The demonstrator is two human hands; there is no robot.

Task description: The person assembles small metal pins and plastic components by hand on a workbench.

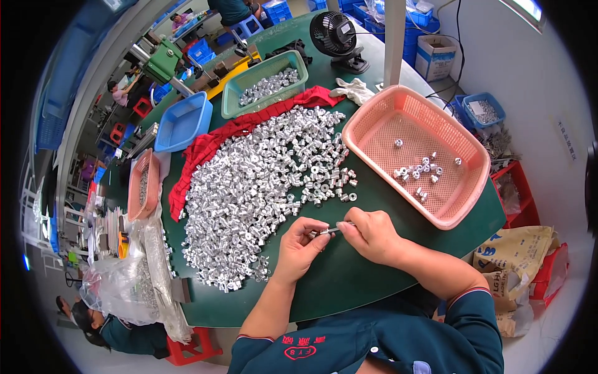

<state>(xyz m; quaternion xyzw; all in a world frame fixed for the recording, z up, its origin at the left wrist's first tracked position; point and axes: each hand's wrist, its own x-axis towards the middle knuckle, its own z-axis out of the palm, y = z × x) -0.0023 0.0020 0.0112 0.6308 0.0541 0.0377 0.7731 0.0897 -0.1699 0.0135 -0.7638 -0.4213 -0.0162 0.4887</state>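
Two hands at work above the worktop's (355, 280) near edge: the left grip (302, 245) pinches one small part (315, 234), silvery and half-hidden; the right grip (366, 235) clasps one slim rod (334, 230). Two pink baskets (458, 215), one green basket (268, 101) and one blue tray (180, 128) surround an uncountable heap (249, 193).

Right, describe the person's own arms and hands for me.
The left hand and right hand are ungloved, and the forearms are bare. The left sleeve and right sleeve are short and dark teal, edged with thin red and white trim.
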